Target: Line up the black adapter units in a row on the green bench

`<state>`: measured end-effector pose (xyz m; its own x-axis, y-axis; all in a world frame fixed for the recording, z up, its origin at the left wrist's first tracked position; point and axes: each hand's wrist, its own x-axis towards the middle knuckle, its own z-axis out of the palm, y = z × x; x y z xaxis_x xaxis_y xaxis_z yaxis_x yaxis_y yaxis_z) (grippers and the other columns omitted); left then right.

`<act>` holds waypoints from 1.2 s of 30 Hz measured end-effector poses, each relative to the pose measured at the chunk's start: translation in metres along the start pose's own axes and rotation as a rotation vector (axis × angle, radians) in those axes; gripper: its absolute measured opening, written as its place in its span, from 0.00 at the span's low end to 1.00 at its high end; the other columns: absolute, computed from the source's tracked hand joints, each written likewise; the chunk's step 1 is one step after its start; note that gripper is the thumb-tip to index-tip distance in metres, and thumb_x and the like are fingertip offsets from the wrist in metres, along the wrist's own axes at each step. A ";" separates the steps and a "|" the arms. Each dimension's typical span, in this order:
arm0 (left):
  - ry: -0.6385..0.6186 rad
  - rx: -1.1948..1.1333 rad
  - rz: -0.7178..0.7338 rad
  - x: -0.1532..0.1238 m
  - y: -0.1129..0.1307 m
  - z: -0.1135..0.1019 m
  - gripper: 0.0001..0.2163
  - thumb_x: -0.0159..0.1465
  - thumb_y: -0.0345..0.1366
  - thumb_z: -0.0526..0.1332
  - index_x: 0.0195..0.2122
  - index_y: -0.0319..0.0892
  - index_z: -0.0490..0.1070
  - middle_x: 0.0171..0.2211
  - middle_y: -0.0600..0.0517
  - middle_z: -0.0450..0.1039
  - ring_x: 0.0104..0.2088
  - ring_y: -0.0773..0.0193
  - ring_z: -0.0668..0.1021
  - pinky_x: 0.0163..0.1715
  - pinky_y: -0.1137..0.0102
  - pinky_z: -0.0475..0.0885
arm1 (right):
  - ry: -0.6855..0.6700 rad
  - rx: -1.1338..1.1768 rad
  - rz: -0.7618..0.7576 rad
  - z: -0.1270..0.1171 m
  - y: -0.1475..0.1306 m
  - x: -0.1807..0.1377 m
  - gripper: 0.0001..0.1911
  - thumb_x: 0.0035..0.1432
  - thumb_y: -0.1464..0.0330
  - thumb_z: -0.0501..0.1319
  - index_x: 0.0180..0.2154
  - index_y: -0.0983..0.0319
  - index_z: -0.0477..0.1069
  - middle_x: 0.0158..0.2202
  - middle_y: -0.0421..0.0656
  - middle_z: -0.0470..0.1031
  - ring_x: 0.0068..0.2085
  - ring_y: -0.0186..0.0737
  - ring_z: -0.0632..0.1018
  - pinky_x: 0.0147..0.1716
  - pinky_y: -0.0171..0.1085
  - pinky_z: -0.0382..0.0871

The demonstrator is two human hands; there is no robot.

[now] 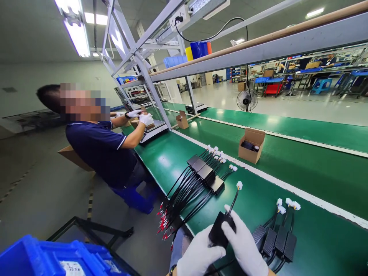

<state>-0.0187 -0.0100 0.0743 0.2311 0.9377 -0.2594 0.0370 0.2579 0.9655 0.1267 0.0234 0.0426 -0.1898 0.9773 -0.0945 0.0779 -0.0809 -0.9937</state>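
Note:
Both my hands wear white gloves and grip one black rectangular module [219, 231] at the bottom middle. My left hand [198, 255] holds its lower end. My right hand [244, 245] closes over its right side. A black cable rises from the module to a white connector [239, 185]. A row of several black modules [205, 173] with cables lies on the green bench [258, 191] ahead. Another group of black modules [276, 239] lies just right of my right hand.
A person in a dark blue shirt [100, 149] sits at the left, gloved hands at a scale [153, 130]. An open cardboard box [251, 145] stands on the conveyor belt. A blue crate [43, 258] is at bottom left. A fan [247, 100] stands behind.

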 end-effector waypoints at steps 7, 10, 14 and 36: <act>0.193 0.485 0.068 -0.004 -0.018 0.000 0.26 0.57 0.33 0.55 0.59 0.44 0.62 0.43 0.48 0.77 0.42 0.56 0.77 0.46 0.69 0.69 | -0.122 -0.036 0.147 0.020 -0.005 -0.011 0.57 0.39 0.72 0.64 0.66 0.68 0.32 0.36 0.44 0.77 0.36 0.45 0.76 0.39 0.42 0.72; 0.248 0.708 0.080 -0.005 -0.028 -0.001 0.25 0.58 0.32 0.54 0.59 0.43 0.63 0.42 0.46 0.78 0.40 0.57 0.78 0.42 0.70 0.70 | -0.084 -0.044 0.145 0.020 -0.005 -0.013 0.55 0.38 0.70 0.66 0.65 0.66 0.39 0.38 0.44 0.76 0.38 0.46 0.76 0.40 0.42 0.71; 0.297 0.898 0.161 -0.004 -0.035 0.002 0.24 0.58 0.31 0.54 0.57 0.43 0.65 0.38 0.45 0.79 0.36 0.57 0.79 0.39 0.70 0.71 | -0.036 0.055 0.131 0.011 -0.002 -0.009 0.38 0.44 0.67 0.66 0.57 0.64 0.57 0.44 0.46 0.74 0.45 0.47 0.74 0.48 0.42 0.68; 0.009 0.304 -0.136 -0.013 -0.001 -0.006 0.09 0.59 0.35 0.54 0.37 0.39 0.70 0.16 0.61 0.62 0.16 0.71 0.63 0.17 0.77 0.58 | -0.191 0.434 0.081 -0.031 -0.024 0.016 0.24 0.56 0.49 0.58 0.42 0.60 0.75 0.47 0.51 0.76 0.47 0.51 0.77 0.50 0.48 0.69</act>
<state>-0.0277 -0.0212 0.0766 0.1957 0.9017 -0.3855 0.3559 0.3010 0.8847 0.1524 0.0471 0.0672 -0.3798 0.9141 -0.1418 -0.3085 -0.2697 -0.9122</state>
